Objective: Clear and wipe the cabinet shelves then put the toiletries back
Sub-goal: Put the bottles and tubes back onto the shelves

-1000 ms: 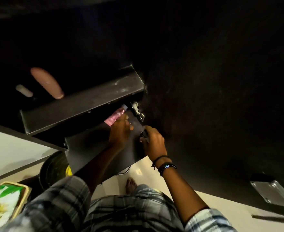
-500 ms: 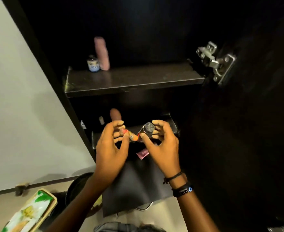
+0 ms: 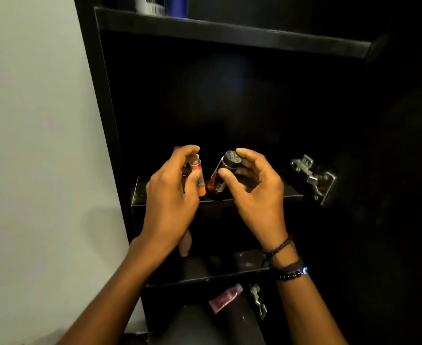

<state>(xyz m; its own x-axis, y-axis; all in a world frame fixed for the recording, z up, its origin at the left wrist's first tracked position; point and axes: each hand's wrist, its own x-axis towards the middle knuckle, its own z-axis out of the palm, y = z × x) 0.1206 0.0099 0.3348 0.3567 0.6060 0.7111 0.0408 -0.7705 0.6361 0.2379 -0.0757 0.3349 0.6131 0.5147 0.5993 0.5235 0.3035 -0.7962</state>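
Note:
A dark cabinet stands open in front of me. My left hand (image 3: 170,197) pinches a small clear vial with orange liquid (image 3: 198,179) over the middle shelf (image 3: 140,195). My right hand (image 3: 254,195) grips a small red bottle with a dark round cap (image 3: 221,175) right beside it, tilted to the left. Both items hover at the shelf's front edge. A pink tube (image 3: 226,297) lies on the lowest shelf. A pinkish bottle (image 3: 185,245) shows below my left wrist.
The top shelf (image 3: 229,33) holds a white container (image 3: 150,5) and a blue one (image 3: 177,6). Metal hinges (image 3: 312,178) stick out at the right, where the open dark door stands. A pale wall (image 3: 35,120) runs along the left.
The view has lifted up the cabinet. Both hands rose from the lowest shelf to the middle shelf, each carrying its small bottle, and moved slightly apart.

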